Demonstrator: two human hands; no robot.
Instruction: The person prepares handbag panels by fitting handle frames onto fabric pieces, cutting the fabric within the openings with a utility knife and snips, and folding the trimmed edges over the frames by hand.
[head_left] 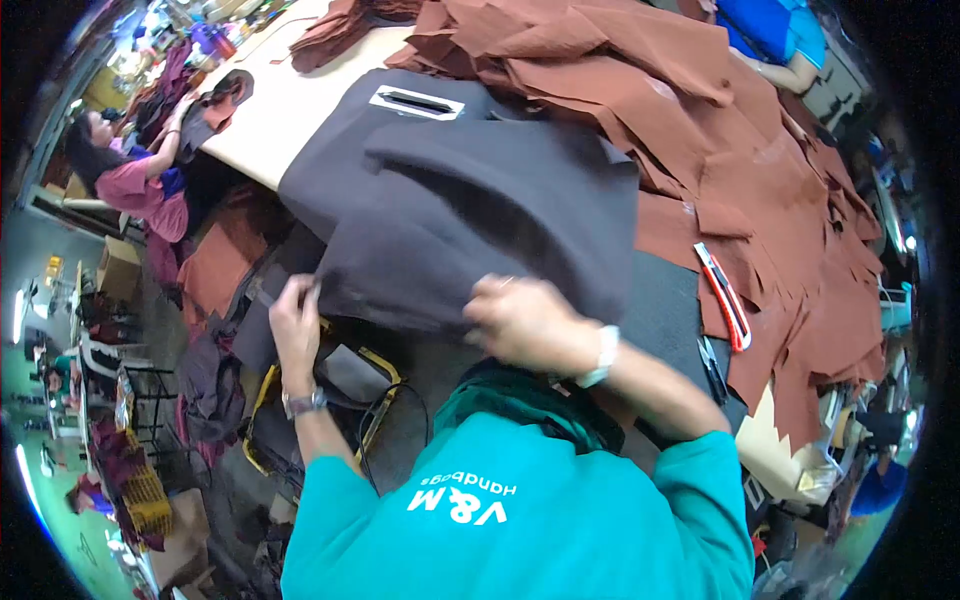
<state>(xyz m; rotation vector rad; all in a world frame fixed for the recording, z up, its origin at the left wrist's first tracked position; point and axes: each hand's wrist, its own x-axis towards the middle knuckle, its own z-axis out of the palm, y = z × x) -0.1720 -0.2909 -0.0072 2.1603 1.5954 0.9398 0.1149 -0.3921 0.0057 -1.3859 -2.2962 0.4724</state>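
A large dark grey-brown sheet of soft material (440, 210), leather or fabric, lies rumpled over the table and hangs toward me at its near edge. My left hand (297, 312), with a watch on the wrist, pinches its left near corner. At the right part of the near edge, my right hand (528, 320) is curled on the same sheet, its fingertips smeared by motion. A white rectangular frame with a dark slot (418, 103) rests on the sheet's far part. To the right lie a red-and-white utility knife (724, 298) and dark-handled scissors (713, 370).
Overlapping reddish-brown sheets (740, 170) pile across the right and back of the pale table (262, 110). Below the table's near edge stands a yellow-edged container (262, 420) with a cable. A person in pink (150, 190) works at the left; another in blue (775, 35) is at far right.
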